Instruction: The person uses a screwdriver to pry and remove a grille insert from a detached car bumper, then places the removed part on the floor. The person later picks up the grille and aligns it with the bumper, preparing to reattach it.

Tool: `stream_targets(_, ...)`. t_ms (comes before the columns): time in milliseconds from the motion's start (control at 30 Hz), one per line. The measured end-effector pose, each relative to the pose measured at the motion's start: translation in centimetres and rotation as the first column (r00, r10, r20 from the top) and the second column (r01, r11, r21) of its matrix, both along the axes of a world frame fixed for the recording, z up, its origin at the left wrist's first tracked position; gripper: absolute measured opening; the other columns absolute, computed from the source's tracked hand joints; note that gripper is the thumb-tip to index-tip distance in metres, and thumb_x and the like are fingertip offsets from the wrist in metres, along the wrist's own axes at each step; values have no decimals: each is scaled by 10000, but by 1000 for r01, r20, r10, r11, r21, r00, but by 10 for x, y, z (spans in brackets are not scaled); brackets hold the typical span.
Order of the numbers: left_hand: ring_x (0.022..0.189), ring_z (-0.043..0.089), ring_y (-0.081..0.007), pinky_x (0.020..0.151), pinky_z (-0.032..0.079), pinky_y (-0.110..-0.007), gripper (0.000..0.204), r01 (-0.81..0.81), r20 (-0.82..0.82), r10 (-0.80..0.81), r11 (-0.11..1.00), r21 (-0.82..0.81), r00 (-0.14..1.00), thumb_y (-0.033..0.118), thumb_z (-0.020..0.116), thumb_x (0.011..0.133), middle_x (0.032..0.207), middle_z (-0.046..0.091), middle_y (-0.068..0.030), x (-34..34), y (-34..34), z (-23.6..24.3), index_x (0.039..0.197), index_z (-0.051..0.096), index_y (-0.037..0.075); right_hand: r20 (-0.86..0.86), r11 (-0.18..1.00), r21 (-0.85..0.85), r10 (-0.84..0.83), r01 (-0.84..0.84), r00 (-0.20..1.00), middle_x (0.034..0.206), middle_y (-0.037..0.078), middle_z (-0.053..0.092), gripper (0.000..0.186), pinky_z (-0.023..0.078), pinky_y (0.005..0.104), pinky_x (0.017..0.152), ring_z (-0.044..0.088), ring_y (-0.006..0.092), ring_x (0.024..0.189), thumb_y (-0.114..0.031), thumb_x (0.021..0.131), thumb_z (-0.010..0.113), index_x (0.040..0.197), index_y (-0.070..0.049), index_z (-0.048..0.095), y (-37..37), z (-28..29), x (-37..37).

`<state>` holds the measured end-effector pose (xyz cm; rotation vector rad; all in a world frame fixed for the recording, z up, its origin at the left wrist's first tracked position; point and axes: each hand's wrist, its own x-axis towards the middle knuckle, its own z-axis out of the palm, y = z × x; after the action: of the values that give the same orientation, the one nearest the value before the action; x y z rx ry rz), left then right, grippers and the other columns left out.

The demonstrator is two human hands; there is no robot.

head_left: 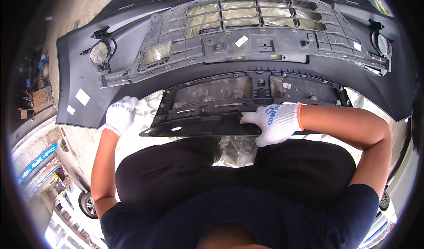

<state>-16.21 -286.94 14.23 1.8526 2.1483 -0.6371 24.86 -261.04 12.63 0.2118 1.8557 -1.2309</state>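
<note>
A large dark grey car bumper (pixel 86 76) lies in front of me, with a slatted plastic grille (pixel 265 45) across its middle. Nearer to me, a black plastic panel (pixel 212 121) reaches from the bumper's inner edge to just before my knees. My right hand (pixel 280 123), in a white knitted glove with an orange cuff, grips the near part of this panel; some fingertips are hidden. At the left, my left hand (pixel 120 115), gloved alike, has its fingers curled at the bumper's inner edge. What lies beneath those fingers cannot be seen.
Round lamps sit in the bumper's left (pixel 98 53) and right (pixel 383 45) ends. Clear plastic sheeting (pixel 238 151) shows under the panel and between my legs. Beyond the left side are a cardboard box (pixel 43 98) and a car wheel (pixel 88 205).
</note>
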Motion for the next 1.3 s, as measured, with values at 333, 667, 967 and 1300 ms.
stream_targets(333, 1085, 679, -451, 956, 533, -538, 240, -542, 129, 537, 841, 5, 834, 188, 651, 948, 1191, 675, -234, -19, -120, -207, 1160, 671, 77, -20, 1000, 19, -22, 22, 1000, 1310, 285, 640, 761, 520, 484, 1027, 657, 436, 1186, -345, 878, 690, 1548, -66, 464, -5, -2, 3)
stream_targets(667, 1061, 722, -404, 933, 556, -484, 359, -206, 29, 248, 860, -466, 968, 371, 650, 951, 1097, 753, -224, -25, 33, 9, 1150, 720, 81, 32, 999, 44, -26, 25, 999, 1271, 277, 665, 780, 529, 485, 1007, 668, 411, 1183, -343, 851, 695, 1553, -91, 469, -6, 6, 2)
stream_targets(967, 1489, 415, -450, 1214, 380, -494, 809, 513, 438, -428, 854, -90, 790, 430, 688, 954, 1585, 447, -281, 203, 261, -51, 1564, 396, -14, 70, 999, 46, -2, -1, 998, 1306, 268, 661, 798, 525, 470, 1028, 662, 392, 1221, -354, 856, 707, 1564, -87, 450, -9, 6, -1)
stream_targets(1300, 1271, 513, -433, 1103, 380, -531, 1035, 318, -31, -323, 901, 294, 946, 423, 779, 827, 1385, 531, -287, 214, 303, -168, 1631, 288, -6, 13, 994, 101, -50, 49, 999, 1345, 251, 652, 765, 519, 461, 1062, 647, 396, 1257, -375, 869, 717, 1550, -112, 487, -15, 5, 9)
